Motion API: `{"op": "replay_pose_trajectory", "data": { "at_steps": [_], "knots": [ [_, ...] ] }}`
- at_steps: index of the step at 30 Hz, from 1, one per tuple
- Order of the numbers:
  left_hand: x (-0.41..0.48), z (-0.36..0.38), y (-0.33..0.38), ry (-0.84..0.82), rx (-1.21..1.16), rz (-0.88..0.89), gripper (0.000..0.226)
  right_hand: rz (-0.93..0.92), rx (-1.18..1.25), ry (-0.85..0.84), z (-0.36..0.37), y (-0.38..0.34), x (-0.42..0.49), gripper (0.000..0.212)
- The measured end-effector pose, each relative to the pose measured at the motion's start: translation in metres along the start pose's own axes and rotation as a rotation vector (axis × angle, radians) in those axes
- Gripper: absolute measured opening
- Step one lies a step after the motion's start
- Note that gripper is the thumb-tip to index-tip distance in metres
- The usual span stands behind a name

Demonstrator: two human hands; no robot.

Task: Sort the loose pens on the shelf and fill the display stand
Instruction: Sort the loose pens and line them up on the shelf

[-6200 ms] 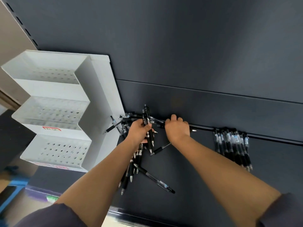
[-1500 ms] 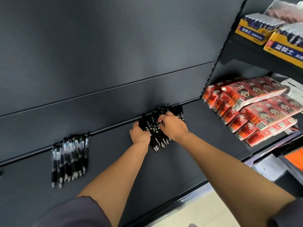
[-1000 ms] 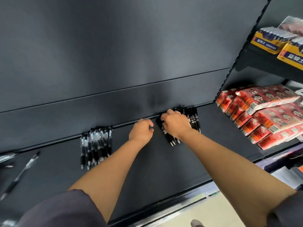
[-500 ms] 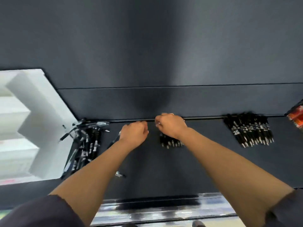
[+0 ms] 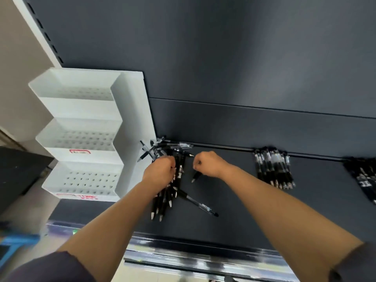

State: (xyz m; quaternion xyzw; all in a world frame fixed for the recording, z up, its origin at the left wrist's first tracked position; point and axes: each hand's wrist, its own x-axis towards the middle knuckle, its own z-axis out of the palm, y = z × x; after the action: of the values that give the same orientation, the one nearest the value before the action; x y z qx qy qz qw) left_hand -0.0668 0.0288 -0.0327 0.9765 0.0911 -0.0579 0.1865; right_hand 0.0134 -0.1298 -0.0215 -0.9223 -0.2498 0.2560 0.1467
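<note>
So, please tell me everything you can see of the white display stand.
The display stand is white, plastic by its look, with three stepped tiers. Each tier's floor has rows of small holes, all empty. Red labels sit on the two lower fronts. It stands upright at the left end of the dark shelf; loose pens seem to touch its right wall.

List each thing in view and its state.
display stand: upright, three tiers empty.
loose pens: jumbled heap beside the stand.
stray pen: lying askew beside the heap.
middle bundle: lined up side by side.
right bundle: lined up, partly out of frame.
left hand: grips pens in the heap.
right hand: fingers curled; hold unclear.
</note>
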Motion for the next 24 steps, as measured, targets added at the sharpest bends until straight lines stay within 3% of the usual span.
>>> {"op": "replay_pose_trajectory", "data": {
  "at_steps": [4,7,12,18,21,24],
  "knots": [
    [-0.005,0.003,-0.014,0.027,-0.073,-0.056,0.026,0.215,0.331,0.012,0.014,-0.024,0.022,0.019],
    [-0.007,0.005,-0.021,0.067,-0.154,-0.092,0.027,0.326,0.428,0.046,0.028,-0.037,0.037,0.031],
    [-0.009,0.008,-0.03,0.058,-0.227,-0.117,0.03,0.336,0.358,0.095,0.044,-0.055,0.052,0.028],
    [-0.005,0.018,-0.026,0.002,-0.217,-0.136,0.043,0.285,0.485,0.038,0.038,-0.053,0.056,0.027],
    [-0.001,0.021,-0.022,0.0,-0.221,-0.155,0.04,0.233,0.584,0.105,0.026,-0.047,0.054,0.012],
    [0.003,0.021,-0.019,0.019,-0.262,-0.176,0.026,0.239,0.7,0.173,0.011,-0.036,0.052,0.029]
  ]
}}
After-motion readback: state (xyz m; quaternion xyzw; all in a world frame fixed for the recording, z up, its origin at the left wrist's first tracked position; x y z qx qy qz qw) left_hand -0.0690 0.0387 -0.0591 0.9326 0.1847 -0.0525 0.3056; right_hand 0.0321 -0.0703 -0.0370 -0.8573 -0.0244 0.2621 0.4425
